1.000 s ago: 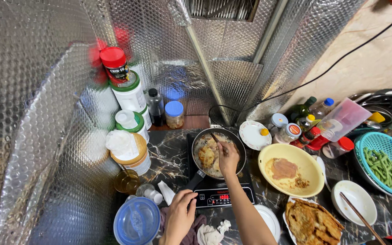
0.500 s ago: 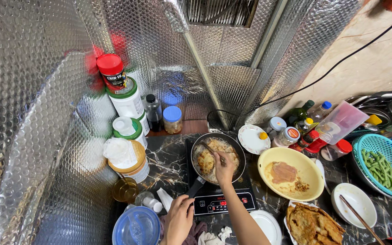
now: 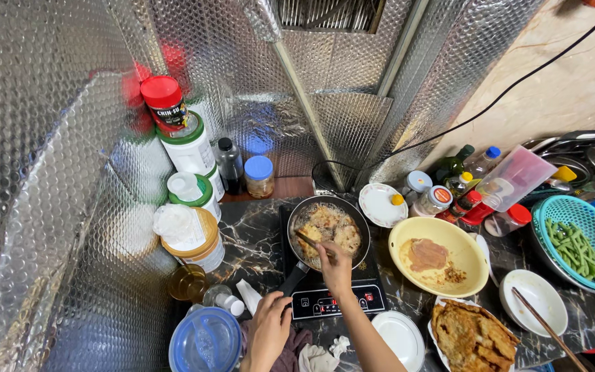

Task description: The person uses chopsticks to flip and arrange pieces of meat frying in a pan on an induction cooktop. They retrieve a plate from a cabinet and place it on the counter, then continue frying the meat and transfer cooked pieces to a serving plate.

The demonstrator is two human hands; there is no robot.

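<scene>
Head view: the right hand (image 3: 336, 265) grips chopsticks (image 3: 306, 240), tips on the battered pieces (image 3: 330, 231) in the frying pan (image 3: 318, 207) on the induction cooker (image 3: 332, 300). The left hand (image 3: 270, 324), loosely curled, rests at the pan handle (image 3: 292, 279). Steady the handle; turn pieces gently, away from oil.

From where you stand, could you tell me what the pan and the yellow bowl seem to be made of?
Pan: probably dark metal, with a thin grey rim and black handle.
Yellow bowl: likely plastic or melamine, judging by its smooth, even-coloured, slightly glossy wall.
</scene>
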